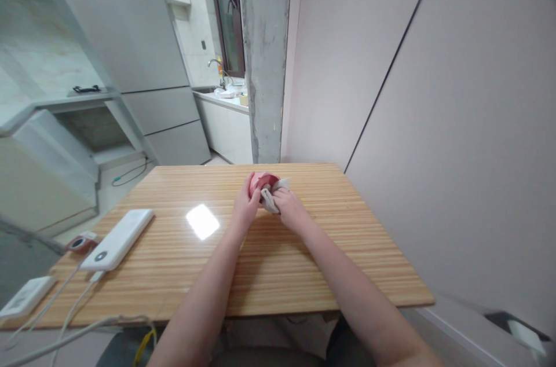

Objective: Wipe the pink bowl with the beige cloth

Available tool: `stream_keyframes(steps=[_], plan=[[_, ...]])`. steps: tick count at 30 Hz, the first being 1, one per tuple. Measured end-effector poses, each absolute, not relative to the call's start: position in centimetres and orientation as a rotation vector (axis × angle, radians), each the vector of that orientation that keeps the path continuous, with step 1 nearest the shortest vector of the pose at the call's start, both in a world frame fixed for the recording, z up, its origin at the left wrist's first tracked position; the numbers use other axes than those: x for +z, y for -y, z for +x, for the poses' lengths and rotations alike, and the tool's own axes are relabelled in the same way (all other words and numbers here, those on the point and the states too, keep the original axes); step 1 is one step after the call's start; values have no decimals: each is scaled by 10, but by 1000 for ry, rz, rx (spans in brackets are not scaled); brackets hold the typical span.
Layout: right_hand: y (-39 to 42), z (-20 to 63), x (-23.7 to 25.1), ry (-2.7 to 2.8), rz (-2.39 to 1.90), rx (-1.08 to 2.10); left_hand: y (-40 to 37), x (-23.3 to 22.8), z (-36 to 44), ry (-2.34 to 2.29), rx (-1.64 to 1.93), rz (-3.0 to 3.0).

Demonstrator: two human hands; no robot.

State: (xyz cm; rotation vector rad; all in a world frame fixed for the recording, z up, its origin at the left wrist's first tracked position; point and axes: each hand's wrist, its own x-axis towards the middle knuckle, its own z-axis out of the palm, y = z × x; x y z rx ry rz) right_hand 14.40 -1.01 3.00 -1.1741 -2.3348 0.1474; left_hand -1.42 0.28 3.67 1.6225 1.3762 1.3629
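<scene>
Above the far middle of the wooden table point(330, 239), my left hand point(247, 202) grips a pink bowl-like object point(259, 179) by its left side. The pink piece is tilted, with its hollow side partly facing me. My right hand point(290, 206) has its fingers closed on a light grey cloth point(270, 201), which is bunched up against the opening of the pink piece. One end of the cloth sticks out past my right fingers. The fingertips of my right hand are partly hidden by the cloth.
At the table's left lie a white power bank point(125, 237) with a cable, a small reddish-brown round item point(79, 244) and a white box-like device point(26, 296). White cables point(87, 349) run along the front left edge. A wall point(434, 153) stands to the right, a fridge point(130, 37) beyond.
</scene>
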Motion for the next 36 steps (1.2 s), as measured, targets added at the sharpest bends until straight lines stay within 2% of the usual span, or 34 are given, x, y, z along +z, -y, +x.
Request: stream_keyframes(steps=[3, 8, 12, 18, 24, 28, 32, 36], plan=[[12, 143, 31, 2300, -1225, 86, -3, 36, -11, -1333, 1387, 1641], [16, 126, 14, 2112, -1214, 134, -2, 20, 11, -1338, 1445, 1252], [10, 128, 11, 2231, -1138, 164, -6, 25, 2, -1409, 1542, 1303], [3, 135, 18, 2317, -1247, -21, -11, 27, -1, -1355, 1513, 1190], [9, 124, 13, 2213, -1322, 67, -2, 18, 18, -1328, 1628, 1116], [7, 135, 19, 2344, -1203, -9, -7, 24, -3, -1411, 1584, 1309], [4, 144, 22, 2350, -1264, -114, -8, 36, -17, -1411, 1442, 1444], [4, 135, 13, 2328, -1266, -55, -4, 37, -6, -1386, 1427, 1260]])
